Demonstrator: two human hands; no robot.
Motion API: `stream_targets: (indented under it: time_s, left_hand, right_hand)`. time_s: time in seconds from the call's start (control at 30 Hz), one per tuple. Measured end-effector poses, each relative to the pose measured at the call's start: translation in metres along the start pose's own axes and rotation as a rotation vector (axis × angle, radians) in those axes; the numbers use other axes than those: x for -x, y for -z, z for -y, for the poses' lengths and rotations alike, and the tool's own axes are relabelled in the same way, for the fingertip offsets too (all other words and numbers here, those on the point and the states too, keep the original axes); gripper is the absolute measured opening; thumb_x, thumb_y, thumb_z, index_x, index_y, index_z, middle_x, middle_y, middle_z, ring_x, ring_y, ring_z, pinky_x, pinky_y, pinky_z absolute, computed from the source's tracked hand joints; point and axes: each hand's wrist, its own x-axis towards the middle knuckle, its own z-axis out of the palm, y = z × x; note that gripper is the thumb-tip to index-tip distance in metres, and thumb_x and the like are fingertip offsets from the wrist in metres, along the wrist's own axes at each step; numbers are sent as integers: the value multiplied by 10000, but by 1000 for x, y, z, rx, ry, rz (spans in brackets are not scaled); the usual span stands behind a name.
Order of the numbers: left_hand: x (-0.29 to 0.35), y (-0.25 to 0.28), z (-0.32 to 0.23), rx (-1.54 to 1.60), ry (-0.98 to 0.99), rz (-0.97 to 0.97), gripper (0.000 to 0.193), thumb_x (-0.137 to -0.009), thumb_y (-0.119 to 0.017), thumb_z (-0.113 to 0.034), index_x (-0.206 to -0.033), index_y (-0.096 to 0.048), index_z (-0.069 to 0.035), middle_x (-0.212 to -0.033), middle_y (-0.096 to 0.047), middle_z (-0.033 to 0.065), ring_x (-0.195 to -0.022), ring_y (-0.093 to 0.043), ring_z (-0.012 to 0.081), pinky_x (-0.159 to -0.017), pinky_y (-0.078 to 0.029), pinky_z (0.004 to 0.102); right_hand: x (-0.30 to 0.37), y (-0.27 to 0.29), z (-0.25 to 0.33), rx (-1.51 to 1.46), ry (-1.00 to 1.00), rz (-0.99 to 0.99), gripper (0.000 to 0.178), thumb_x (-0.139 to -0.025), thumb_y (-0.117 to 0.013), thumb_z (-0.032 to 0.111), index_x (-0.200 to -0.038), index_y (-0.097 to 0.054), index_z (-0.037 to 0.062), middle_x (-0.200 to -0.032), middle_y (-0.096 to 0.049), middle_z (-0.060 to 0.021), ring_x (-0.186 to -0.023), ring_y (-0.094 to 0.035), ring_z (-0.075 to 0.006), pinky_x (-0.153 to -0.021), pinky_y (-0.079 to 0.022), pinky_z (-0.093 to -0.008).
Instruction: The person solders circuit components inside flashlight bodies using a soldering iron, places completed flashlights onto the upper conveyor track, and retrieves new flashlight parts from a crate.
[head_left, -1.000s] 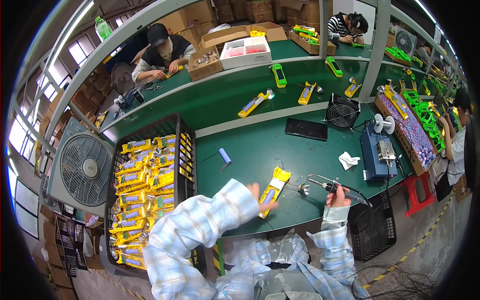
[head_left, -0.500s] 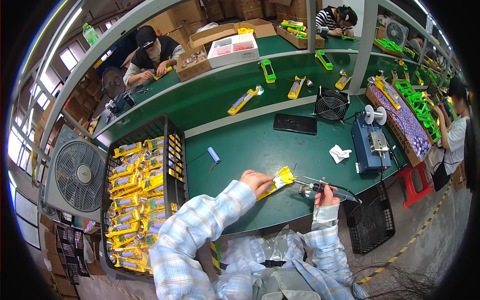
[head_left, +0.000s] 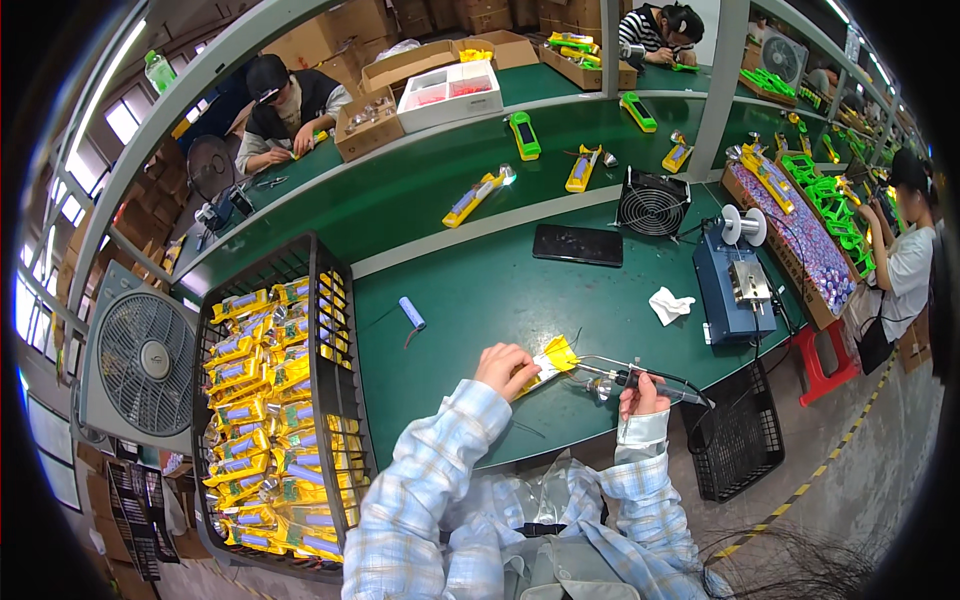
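My left hand (head_left: 508,370) is closed on the near-left end of a yellow plastic lamp housing (head_left: 561,353), which lies on the green bench. Its fingers hide that end. A shiny round lamp head (head_left: 599,388) sits just right of the housing. In my right hand (head_left: 643,397) is a soldering iron (head_left: 622,377) with a black cable, its thin metal tip reaching the housing's right end. Whether the tip touches a joint is too small to tell. A thin dark wire (head_left: 527,429) shows below my left hand. Farther left lies a lilac battery cell (head_left: 412,312) with wire leads.
Left stands a black crate (head_left: 318,400) full of yellow housings with cells. Behind are a black phone (head_left: 577,245), a small fan (head_left: 652,203) and a crumpled white tissue (head_left: 670,305). A blue soldering station (head_left: 733,285) stands right, an empty black basket (head_left: 735,435) below. Co-workers sit beyond.
The view has shifted slightly. My left forearm has swung in toward my body, and the left fingers are more bent over the housing. My right hand keeps the iron at the same end.
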Motion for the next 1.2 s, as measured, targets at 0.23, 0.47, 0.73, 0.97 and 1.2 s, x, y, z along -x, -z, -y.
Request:
stream_targets:
  time_s: [0.23,0.47,0.73,0.97,1.2]
  left_hand:
    - [10,0,-8,2,-76,-144,114,-757,-672,-131,-741,-611,-37,-785,-624,70,-753,-579,243,-756,-422,342]
    - [8,2,-15,133,39,-163,117,-750,-701,-122,-762,-625,-34,-788,-632,62,-749,-585,234,-682,-458,333]
    - [7,1,-10,265,86,-172,82,-722,-720,-122,-719,-669,-57,-757,-654,51,-731,-589,207,-679,-453,322]
    - [6,3,-9,225,104,-111,132,-698,-722,-145,-693,-609,-76,-758,-622,25,-737,-566,208,-762,-407,323]
    - [3,3,-9,224,80,-98,154,-683,-718,-126,-674,-570,-82,-749,-599,25,-714,-546,224,-719,-418,331]
  right_hand:
    - [0,-7,-2,39,-21,16,212,-879,-578,247,-937,-559,45,-580,-557,-50,-412,-455,-73,-353,-328,-199]
    - [-3,-9,-5,110,-44,31,234,-885,-569,265,-947,-560,39,-581,-558,-40,-413,-458,-74,-353,-329,-197]
    - [-6,-15,-5,161,-43,22,246,-889,-563,274,-964,-566,40,-574,-558,-33,-408,-457,-75,-350,-329,-195]
    - [-7,-18,-4,166,-32,16,224,-886,-567,263,-944,-552,48,-575,-558,-35,-412,-460,-78,-354,-332,-196]
    - [-8,-19,-6,148,-41,41,216,-882,-578,245,-954,-532,47,-578,-555,-45,-419,-462,-79,-360,-334,-196]
